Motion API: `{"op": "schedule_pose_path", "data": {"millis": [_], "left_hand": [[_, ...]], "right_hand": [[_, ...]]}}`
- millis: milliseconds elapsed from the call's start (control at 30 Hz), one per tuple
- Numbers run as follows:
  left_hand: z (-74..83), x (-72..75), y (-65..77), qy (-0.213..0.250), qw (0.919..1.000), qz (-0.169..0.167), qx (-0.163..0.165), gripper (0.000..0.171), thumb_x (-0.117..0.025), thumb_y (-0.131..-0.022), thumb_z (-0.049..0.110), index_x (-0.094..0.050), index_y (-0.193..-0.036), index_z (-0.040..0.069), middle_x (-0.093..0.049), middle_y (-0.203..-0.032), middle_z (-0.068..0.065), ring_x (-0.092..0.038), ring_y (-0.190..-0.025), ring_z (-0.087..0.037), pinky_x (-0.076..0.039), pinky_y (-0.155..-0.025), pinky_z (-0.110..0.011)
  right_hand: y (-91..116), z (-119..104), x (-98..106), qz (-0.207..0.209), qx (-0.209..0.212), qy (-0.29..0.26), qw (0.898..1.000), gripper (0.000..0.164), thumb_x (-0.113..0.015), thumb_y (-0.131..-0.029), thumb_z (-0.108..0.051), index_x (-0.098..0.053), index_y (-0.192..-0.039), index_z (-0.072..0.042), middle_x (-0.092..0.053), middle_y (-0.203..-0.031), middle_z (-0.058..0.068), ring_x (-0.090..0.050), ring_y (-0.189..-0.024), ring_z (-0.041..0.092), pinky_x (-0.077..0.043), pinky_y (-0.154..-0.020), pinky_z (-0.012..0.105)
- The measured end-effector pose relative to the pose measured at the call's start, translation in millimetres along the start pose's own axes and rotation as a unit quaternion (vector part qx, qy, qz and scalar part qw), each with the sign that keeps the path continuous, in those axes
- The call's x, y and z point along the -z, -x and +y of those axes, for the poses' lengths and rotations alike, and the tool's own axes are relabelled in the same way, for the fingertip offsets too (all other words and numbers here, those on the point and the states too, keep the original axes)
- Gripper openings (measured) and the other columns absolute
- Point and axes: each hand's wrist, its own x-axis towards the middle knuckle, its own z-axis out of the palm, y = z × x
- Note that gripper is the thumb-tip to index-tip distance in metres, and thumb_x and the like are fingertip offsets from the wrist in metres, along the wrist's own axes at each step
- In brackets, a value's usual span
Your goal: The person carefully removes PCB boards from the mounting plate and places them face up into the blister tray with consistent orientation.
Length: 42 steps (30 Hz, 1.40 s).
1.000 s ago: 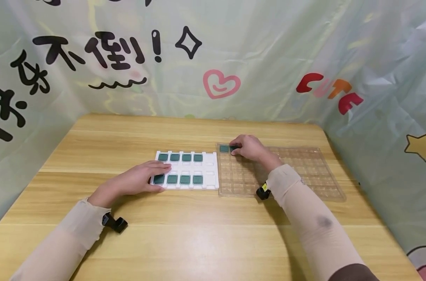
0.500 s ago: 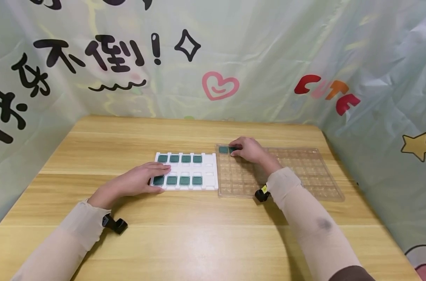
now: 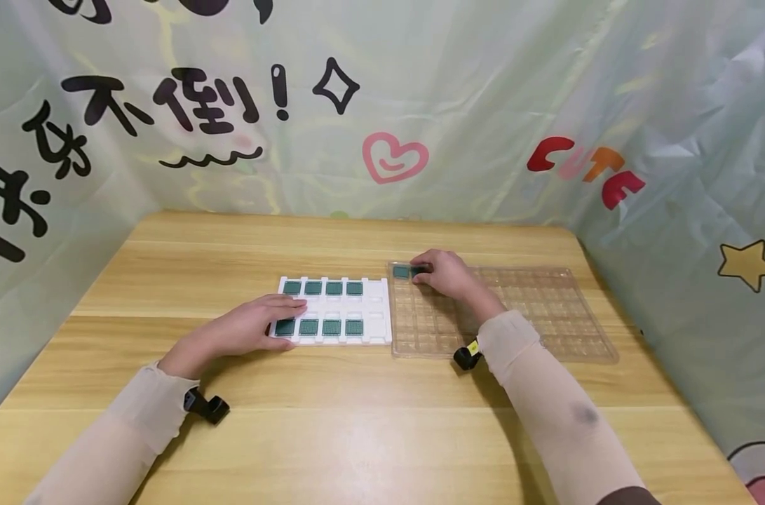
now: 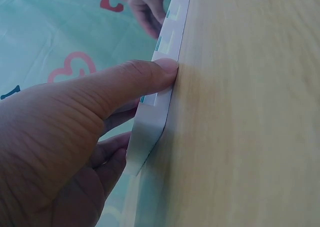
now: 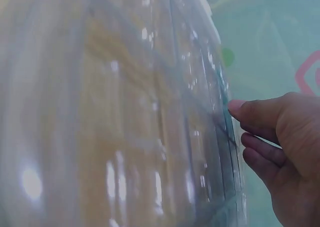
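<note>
A white tray (image 3: 377,293) holds two rows of square green chips (image 3: 334,288), with bare slots at its right end. My left hand (image 3: 246,325) grips this tray's left end, its thumb (image 4: 165,73) against the near edge in the left wrist view. To the right lies a clear plastic tray (image 3: 546,308) divided into many small compartments. One green chip sits in its far left corner compartment. My right hand (image 3: 447,272) pinches another green chip (image 3: 418,269) beside it, at the far edge; the fingers partly cover this chip.
Both trays lie side by side on a wooden table (image 3: 357,435). A printed fabric sheet (image 3: 470,98) hangs behind the table and along its sides. Small black cameras are strapped to both wrists, the right one (image 3: 467,356) close over the clear tray's near edge.
The head view has tipped slightly, so the whole scene sits a little lower. Both hands stay nearly in place, the right still pinching the chip at the same compartment.
</note>
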Motion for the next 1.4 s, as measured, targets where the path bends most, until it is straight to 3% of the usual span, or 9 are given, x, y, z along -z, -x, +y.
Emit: {"op": "schedule_pose_path", "data": {"millis": [133,367,667,1000,1400], "left_hand": [[0.9,0.0,0.9,0.000,1.0000,0.001,0.000,0.068,-0.071,-0.089,0.037,-0.049,-0.143,0.001,-0.045,-0.148,-0.012,-0.036,-0.138,-0.037,-0.028,-0.111,-0.054],[0.3,0.3,0.8,0.000,1.0000,0.000,0.001,0.068,-0.072,-0.089,0.037,-0.049,-0.143,0.002,-0.045,-0.148,-0.011,-0.036,-0.138,-0.036,-0.029,-0.111,-0.053],[-0.8,1.8,-0.8,-0.003,1.0000,0.001,-0.008,0.068,-0.071,-0.090,0.038,-0.050,-0.142,0.000,-0.046,-0.148,-0.014,-0.037,-0.137,-0.038,-0.029,-0.111,-0.054],[-3.2,1.4,-1.5,0.001,1.0000,-0.004,-0.001,0.069,-0.071,-0.089,0.039,-0.048,-0.144,0.003,-0.044,-0.149,-0.011,-0.035,-0.139,-0.036,-0.027,-0.112,-0.053],[-0.4,1.8,-0.3,0.005,1.0000,-0.001,0.002,0.068,-0.072,-0.089,0.037,-0.049,-0.143,0.002,-0.045,-0.149,-0.011,-0.035,-0.139,-0.036,-0.028,-0.112,-0.053]], "right_hand": [[4,-4,-2,0.019,0.000,-0.008,1.000,0.038,-0.070,-0.093,-0.023,-0.065,-0.129,-0.013,-0.064,-0.118,0.008,-0.057,-0.097,0.026,-0.048,-0.087,0.045],[8,-12,-5,0.035,0.008,-0.031,0.999,0.035,-0.069,-0.093,-0.022,-0.066,-0.127,-0.014,-0.061,-0.130,0.009,-0.056,-0.117,0.029,-0.048,-0.095,0.047],[8,-28,-9,0.036,0.025,-0.046,0.998,0.036,-0.070,-0.093,-0.022,-0.066,-0.127,-0.012,-0.064,-0.123,0.007,-0.061,-0.108,0.024,-0.049,-0.092,0.043],[6,-43,-14,0.018,0.038,-0.080,0.996,0.041,-0.069,-0.094,-0.024,-0.062,-0.131,-0.009,-0.064,-0.125,0.006,-0.060,-0.112,0.023,-0.049,-0.096,0.039],[0,-61,-24,-0.034,0.063,-0.095,0.993,0.059,-0.070,-0.090,-0.041,-0.055,-0.139,-0.012,-0.058,-0.136,0.002,-0.054,-0.124,0.022,-0.044,-0.102,0.039]]}}
